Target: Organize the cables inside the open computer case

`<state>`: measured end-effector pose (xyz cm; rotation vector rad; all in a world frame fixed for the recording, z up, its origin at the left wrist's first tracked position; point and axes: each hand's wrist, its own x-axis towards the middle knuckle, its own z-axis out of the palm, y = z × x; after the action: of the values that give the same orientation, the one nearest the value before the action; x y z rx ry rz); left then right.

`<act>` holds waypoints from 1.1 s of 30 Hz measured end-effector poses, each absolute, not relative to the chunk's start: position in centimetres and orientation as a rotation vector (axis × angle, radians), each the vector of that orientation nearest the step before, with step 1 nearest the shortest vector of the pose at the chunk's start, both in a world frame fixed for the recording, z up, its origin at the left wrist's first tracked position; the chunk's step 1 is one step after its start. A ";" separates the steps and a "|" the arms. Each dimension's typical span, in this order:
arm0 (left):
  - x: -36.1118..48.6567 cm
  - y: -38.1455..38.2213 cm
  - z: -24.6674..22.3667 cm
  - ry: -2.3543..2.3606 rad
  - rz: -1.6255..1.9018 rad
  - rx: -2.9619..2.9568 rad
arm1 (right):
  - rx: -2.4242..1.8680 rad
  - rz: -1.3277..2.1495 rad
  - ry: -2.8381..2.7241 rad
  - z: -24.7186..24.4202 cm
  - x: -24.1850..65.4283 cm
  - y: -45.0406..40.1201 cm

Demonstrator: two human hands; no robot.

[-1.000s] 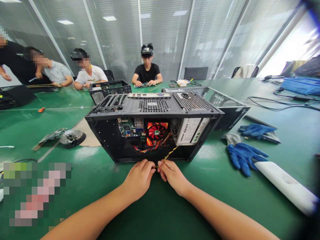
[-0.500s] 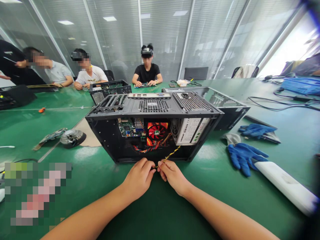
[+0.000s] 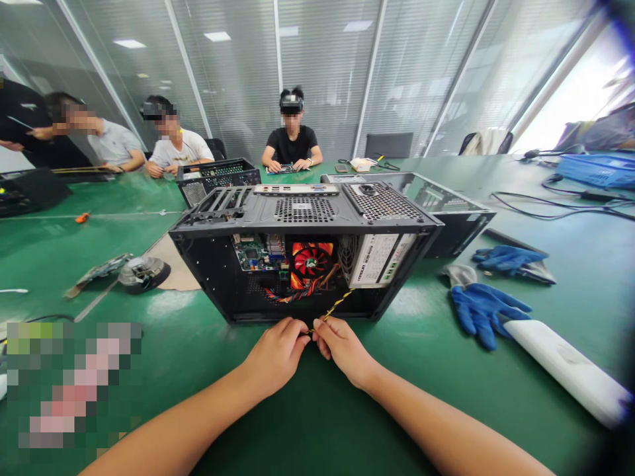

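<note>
A black computer case (image 3: pixel 203 264) stands before me with its open side facing me. Inside are a green motherboard (image 3: pixel 251 252), a red cooling fan (image 3: pixel 312 262) and a power supply (image 3: pixel 380 261) with a white label. From below the power supply a twisted yellow-and-black cable (image 3: pixel 340 302) comes out over the case's lower edge. My left hand (image 3: pixel 278 354) is closed, pinching the cable near its end. My right hand (image 3: pixel 344 350), also closed, pinches it just to the right. The tip of the cable is hidden by my fingers.
Blue work gloves (image 3: pixel 483 307) and a long white object (image 3: pixel 565 367) lie to the right. A round metal part (image 3: pixel 143 272) sits on the left. Behind the case stands another case (image 3: pixel 461 225); a blue basket (image 3: pixel 598 170) is far right. Several people sit or stand across the green table (image 3: pixel 421 396).
My hands and the cable stay almost exactly where they were. At the far left, the standing person in black has shifted slightly.
</note>
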<state>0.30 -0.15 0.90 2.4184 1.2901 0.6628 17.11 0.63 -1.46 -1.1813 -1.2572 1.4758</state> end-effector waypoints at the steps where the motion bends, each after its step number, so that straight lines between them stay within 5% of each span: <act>1: 0.3 -0.2 0.9 1.300 0.650 2.454 | -1.180 1.476 -1.254 -1.5 17.1 0.6; 24: -0.1 -0.1 0.3 1.337 0.349 2.785 | -1.185 1.481 -1.258 -1.5 17.1 0.7; 33: 0.2 -0.2 1.1 1.296 0.609 2.380 | -1.177 1.485 -1.248 -1.6 17.2 0.7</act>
<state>0.15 -0.18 1.12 2.3798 1.2959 0.6091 17.18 0.71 -1.63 -1.1770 -1.2476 1.4849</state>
